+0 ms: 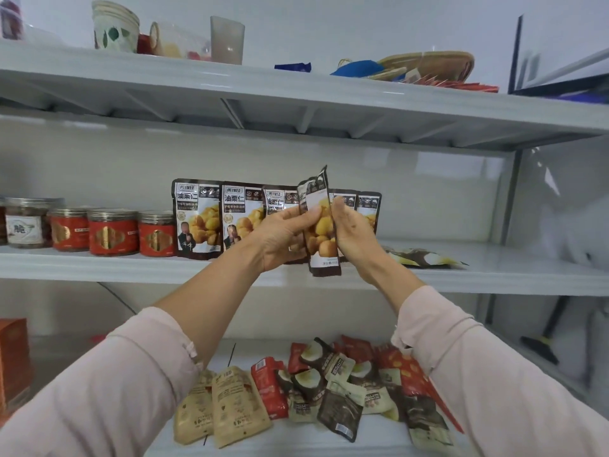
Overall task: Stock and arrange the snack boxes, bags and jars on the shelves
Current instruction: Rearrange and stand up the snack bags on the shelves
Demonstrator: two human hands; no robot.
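My left grip (286,237) and right grip (353,234) pinch the side edges of the bag (322,240) between them; it looks light, floppy, slick, so edges hold best

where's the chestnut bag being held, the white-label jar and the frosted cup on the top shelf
held chestnut bag (322,240), head view, on the printed chestnuts
white-label jar (23,225), head view, on its label
frosted cup (227,39), head view, mid wall
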